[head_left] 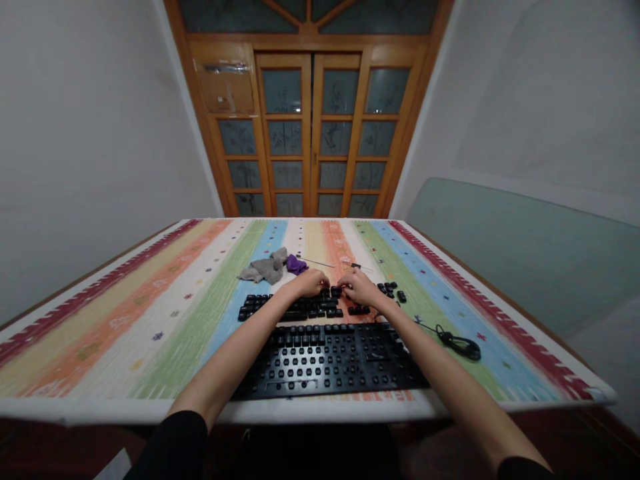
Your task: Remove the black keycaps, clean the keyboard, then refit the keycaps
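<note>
A black keyboard base lies near the table's front edge. Keycaps fill its top row, while bare switch posts show below. Beyond it, loose black keycaps are laid out in rows. My left hand is over the far side of these rows, fingers closed at a keycap. Just to its right, my right hand has its fingertips pinched at another small black keycap. A dark keycap sits between the two hands. My fingers partly hide what they grip, and my forearms cover both ends of the base.
A grey cloth and a purple cloth lie beyond my left hand, beside a thin rod. More keycaps and a coiled black cable are at right. A striped tablecloth covers the table.
</note>
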Available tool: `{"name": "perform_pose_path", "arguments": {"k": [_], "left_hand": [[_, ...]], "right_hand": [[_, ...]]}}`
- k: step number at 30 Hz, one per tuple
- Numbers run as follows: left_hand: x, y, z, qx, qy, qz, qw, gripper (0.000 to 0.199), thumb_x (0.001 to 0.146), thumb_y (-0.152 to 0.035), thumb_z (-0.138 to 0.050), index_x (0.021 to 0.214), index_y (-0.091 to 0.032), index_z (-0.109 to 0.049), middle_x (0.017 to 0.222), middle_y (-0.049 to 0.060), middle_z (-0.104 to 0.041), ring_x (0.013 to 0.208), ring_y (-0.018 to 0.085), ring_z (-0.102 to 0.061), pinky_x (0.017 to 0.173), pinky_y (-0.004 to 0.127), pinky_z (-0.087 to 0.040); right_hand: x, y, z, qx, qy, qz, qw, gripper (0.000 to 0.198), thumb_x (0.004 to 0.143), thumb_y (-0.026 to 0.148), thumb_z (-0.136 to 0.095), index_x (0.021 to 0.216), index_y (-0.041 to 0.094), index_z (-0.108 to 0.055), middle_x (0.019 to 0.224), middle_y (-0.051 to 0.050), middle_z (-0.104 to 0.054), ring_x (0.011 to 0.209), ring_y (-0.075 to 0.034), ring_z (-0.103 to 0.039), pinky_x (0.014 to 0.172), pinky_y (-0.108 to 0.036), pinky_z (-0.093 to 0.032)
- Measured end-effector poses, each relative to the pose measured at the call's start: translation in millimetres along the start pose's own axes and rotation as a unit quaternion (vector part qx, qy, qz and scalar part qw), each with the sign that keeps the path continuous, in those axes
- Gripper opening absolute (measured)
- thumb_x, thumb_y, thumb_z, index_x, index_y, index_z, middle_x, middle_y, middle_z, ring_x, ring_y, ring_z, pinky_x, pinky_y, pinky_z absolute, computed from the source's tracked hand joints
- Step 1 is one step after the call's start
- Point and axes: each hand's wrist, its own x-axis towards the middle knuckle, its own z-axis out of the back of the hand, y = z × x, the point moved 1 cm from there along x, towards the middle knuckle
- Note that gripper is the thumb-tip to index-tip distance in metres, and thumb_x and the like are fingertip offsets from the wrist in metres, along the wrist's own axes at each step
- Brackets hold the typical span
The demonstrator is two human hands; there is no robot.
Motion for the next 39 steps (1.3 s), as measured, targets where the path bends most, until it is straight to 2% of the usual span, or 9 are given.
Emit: {"name": "perform_pose_path", "arguments": {"k": [8,19,27,34,39], "left_hand": [[3.6,2.5,-3.6,-0.013,0.024,-0.007,1.0,0.034,0.075,-0.004,-0.053,0.094,-0.015,-0.078,0.09,0.008,-0.077,0.081,0.018,-0.07,0.077,0.023,-0.051],[8.6,8.0,-2.5,-0.039,0.043,-0.007,0.998,0.032,0.073,0.001,-0.057,0.091,-0.013,-0.079,0.084,0.008,-0.077,0.075,0.016,-0.07,0.069,0.02,-0.048],[9.5,9.8,-5.9,-0.038,0.035,-0.018,0.998,0.032,0.074,0.002,-0.056,0.088,-0.015,-0.079,0.084,0.007,-0.077,0.074,0.015,-0.07,0.069,0.019,-0.047],[8.4,10.0,-7.7,-0.037,0.023,-0.03,0.999,0.03,0.075,0.001,-0.057,0.089,-0.014,-0.079,0.085,0.009,-0.077,0.078,0.016,-0.071,0.07,0.02,-0.047],[6.5,9.8,-8.4,-0.035,0.013,-0.04,0.998,0.028,0.076,-0.001,-0.057,0.089,-0.014,-0.078,0.084,0.009,-0.077,0.075,0.015,-0.07,0.069,0.019,-0.047]], "right_hand": [[0.4,-0.1,0.7,-0.004,0.013,-0.007,1.0,0.025,0.079,0.006,-0.06,0.089,0.019,-0.079,0.085,-0.007,-0.075,0.089,-0.024,-0.055,0.08,-0.034,-0.04],[3.0,-0.2,3.0,-0.01,0.01,-0.009,1.0,0.025,0.076,0.005,-0.062,0.087,0.02,-0.079,0.084,-0.007,-0.075,0.09,-0.025,-0.056,0.08,-0.033,-0.041],[3.3,-0.4,1.0,-0.007,0.0,-0.011,1.0,0.023,0.077,0.006,-0.063,0.086,0.02,-0.079,0.082,-0.007,-0.075,0.088,-0.024,-0.057,0.08,-0.033,-0.042],[-1.2,-1.2,8.5,0.0,-0.026,-0.014,1.0,0.022,0.077,0.005,-0.061,0.083,0.019,-0.077,0.082,-0.005,-0.075,0.086,-0.023,-0.058,0.083,-0.034,-0.041],[-27.9,6.5,25.9,0.062,-0.08,0.003,0.995,0.017,0.08,0.01,-0.062,0.087,0.018,-0.075,0.086,-0.005,-0.075,0.085,-0.021,-0.06,0.082,-0.035,-0.042]]}}
